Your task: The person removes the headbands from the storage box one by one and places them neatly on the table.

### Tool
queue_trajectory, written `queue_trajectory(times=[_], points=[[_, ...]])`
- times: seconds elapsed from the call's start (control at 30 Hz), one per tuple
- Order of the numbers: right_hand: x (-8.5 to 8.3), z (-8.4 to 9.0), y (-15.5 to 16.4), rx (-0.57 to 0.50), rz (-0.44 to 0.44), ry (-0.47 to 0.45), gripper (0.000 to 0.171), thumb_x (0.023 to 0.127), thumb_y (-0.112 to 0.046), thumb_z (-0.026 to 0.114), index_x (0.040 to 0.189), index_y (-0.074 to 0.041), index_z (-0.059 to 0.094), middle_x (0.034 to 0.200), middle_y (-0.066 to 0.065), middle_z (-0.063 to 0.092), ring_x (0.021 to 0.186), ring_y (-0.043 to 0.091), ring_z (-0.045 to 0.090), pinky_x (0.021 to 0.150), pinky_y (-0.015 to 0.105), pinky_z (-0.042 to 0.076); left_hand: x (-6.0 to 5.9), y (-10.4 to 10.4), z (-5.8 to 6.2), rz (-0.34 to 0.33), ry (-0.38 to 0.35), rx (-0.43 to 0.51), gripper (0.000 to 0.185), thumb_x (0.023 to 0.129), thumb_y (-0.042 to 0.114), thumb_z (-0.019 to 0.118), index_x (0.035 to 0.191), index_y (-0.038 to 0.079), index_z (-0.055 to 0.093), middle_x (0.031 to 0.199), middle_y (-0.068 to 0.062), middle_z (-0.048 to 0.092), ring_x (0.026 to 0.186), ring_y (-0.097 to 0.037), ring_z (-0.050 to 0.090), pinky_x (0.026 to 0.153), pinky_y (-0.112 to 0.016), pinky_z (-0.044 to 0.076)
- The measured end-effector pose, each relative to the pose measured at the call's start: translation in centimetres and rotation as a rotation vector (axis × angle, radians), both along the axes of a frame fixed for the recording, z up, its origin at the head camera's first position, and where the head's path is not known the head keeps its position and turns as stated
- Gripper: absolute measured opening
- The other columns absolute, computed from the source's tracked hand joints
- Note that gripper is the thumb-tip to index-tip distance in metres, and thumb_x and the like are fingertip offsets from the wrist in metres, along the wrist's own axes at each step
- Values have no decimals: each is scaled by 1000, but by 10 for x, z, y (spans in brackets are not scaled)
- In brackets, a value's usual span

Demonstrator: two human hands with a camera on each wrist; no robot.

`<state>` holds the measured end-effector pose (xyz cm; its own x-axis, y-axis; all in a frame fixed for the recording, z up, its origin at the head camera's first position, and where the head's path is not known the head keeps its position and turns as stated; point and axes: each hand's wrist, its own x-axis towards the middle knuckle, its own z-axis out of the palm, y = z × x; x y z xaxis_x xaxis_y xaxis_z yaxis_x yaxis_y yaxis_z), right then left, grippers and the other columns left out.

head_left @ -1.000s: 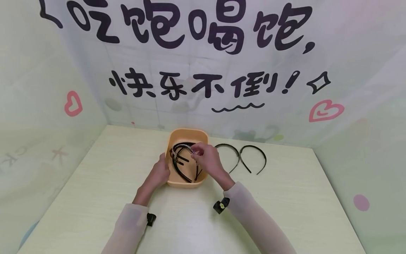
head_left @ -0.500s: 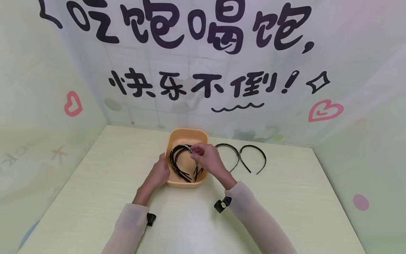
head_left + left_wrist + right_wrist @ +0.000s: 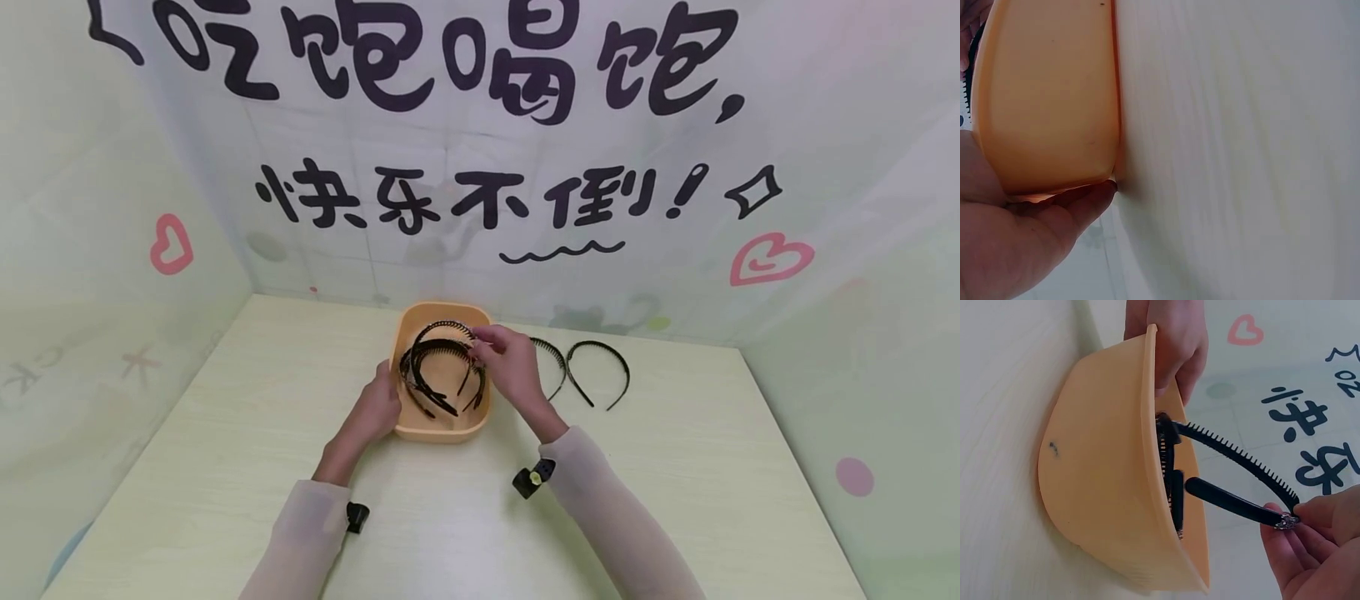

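Observation:
An orange plastic bin [image 3: 442, 431] stands mid-table with several black headbands [image 3: 438, 367] leaning inside it. My left hand [image 3: 381, 406] grips the bin's left wall, fingers curled over the rim; the left wrist view shows the hand [image 3: 1022, 244] against the orange wall [image 3: 1047, 94]. My right hand [image 3: 485, 338] pinches the top of a flat black headband [image 3: 1235, 506] at a sparkly piece, above the bin's far right corner. A toothed headband [image 3: 1235, 453] arches just beside it. In the right wrist view the bin [image 3: 1097, 487] is seen from outside, with my left hand [image 3: 1175, 344] on its rim.
Two more black headbands lie on the table right of the bin: one [image 3: 553, 367] partly behind my right hand, one [image 3: 600, 371] further right. Printed cloth walls close in the pale wooden table [image 3: 675, 467] at the back and both sides.
My right hand has moved up and to the right with the headband, from over the bin's middle to its far right corner. The headbands in the bin have shifted. The left hand has stayed put.

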<state>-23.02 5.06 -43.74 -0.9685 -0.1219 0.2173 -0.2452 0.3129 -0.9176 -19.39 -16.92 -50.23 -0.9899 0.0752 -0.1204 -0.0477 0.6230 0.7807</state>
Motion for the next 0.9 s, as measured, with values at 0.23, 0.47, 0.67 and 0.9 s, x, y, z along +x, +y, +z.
queue_trajectory(times=[0.23, 0.47, 0.67, 0.9], points=[[-6, -3, 4, -172, -50, -50, 22, 93, 5, 63, 113, 5, 71, 103, 23, 73, 91, 45, 69, 80, 51, 56, 1, 0, 1, 1, 0, -6, 58, 100, 0, 26, 153, -8, 5, 126, -40, 54, 89, -32, 64, 67, -38, 51], [-8, -6, 10, -257, -71, -90, 23, 93, 6, 63, 114, 7, 70, 105, 24, 72, 92, 41, 71, 80, 45, 57, -1, 1, 2, 16, -23, -14, 58, 100, 0, 25, 154, -8, 4, 136, -42, 46, 99, -36, 64, 77, -43, 54], [-7, -8, 16, -334, -97, -173, 22, 93, 7, 62, 114, 8, 69, 106, 28, 71, 89, 32, 73, 76, 31, 58, -2, 1, 2, 14, -26, -17, 57, 101, 0, 25, 154, -7, 4, 133, -42, 48, 93, -34, 64, 68, -37, 52], [-7, -14, 28, -412, -109, -269, 24, 94, 6, 61, 117, 10, 66, 113, 32, 67, 90, 31, 73, 76, 30, 58, -1, 1, 3, 12, -30, -8, 57, 101, 0, 24, 154, -7, 4, 135, -43, 46, 95, -35, 65, 68, -38, 53]])
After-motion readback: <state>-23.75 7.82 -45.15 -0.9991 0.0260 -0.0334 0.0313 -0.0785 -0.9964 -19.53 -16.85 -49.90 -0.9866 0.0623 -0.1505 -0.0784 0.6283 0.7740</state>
